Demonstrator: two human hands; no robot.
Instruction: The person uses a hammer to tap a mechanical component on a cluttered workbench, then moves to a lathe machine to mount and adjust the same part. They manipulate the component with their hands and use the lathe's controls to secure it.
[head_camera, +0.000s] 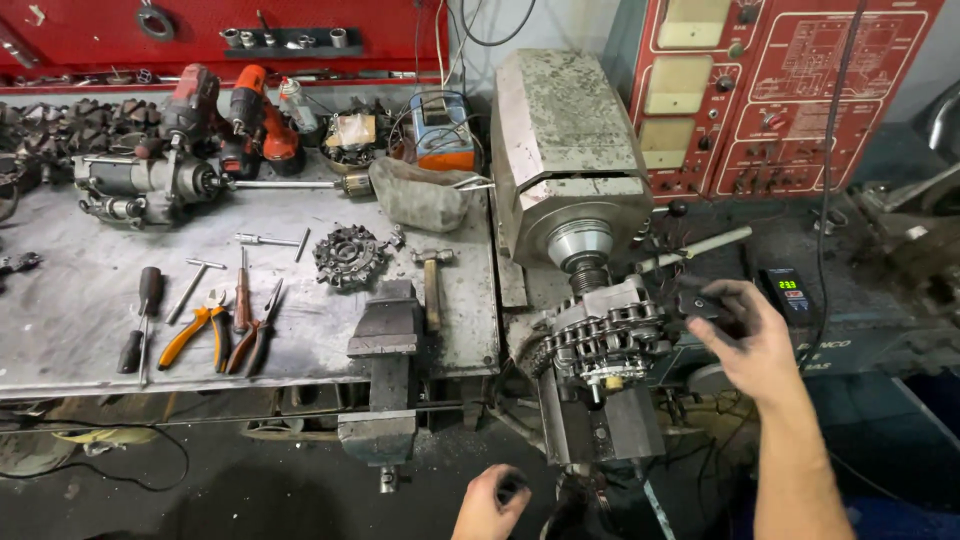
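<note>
Alternator (605, 335) sits clamped at the centre of the test bench, its shaft coupled upward to the grey drive head (570, 150) at twelve o'clock, so the unit stays fixed and both hands are free. The right hand (745, 340), at three o'clock from the alternator, has its fingers curled around a small dark part (700, 303) just beside the housing, apparently a connector, though I cannot tell exactly what it is. The left hand (492, 500), down at seven o'clock, is closed around a dark knob (512, 487), pinching it between thumb and fingers. A meter (787, 290) with green digits lies at three o'clock, just past the right hand, turned toward the person for reading. The vise (385, 350) stands at nine o'clock on the table's (80, 310) edge. Pliers (200, 330) and a screwdriver (140, 320) lie farther out at nine o'clock, side by side, handles toward the person for easy reach.
</note>
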